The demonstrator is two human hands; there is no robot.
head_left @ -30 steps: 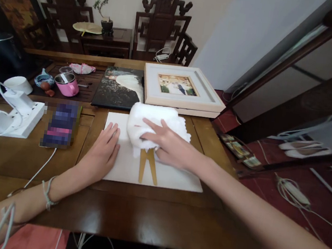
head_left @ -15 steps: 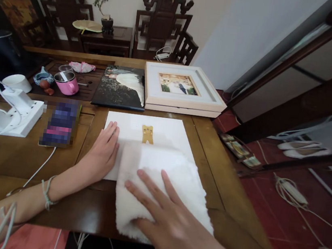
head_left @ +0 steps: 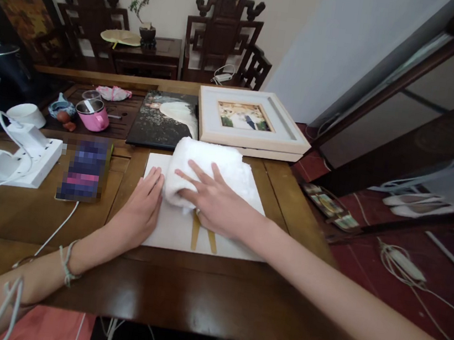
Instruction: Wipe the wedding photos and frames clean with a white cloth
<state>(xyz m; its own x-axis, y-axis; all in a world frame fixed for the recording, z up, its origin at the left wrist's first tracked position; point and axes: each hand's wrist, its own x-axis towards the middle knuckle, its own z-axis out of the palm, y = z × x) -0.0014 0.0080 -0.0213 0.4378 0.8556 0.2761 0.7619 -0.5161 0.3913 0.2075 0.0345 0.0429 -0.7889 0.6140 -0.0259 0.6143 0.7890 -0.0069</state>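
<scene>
Two carved dark-wood armchairs (head_left: 226, 22) stand before a cream wall (head_left: 177, 7), a low side table (head_left: 166, 49) between them. Red tiles (head_left: 358, 257) cover the floor, and pale light gleams on the polished wooden table (head_left: 193, 299) in the foreground.

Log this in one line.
left hand: on white board, left edge | right hand: spread on white plush cloth | cloth: over board

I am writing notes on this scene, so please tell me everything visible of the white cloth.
The white cloth looks soft and fluffy, like towelling, with a rounded left side and a ragged right edge. It lies, apparently folded, on the white board, hiding part of the board's far edge and of a golden shape. The right hand rests on it, fingers spread. Its underside is hidden.
</scene>
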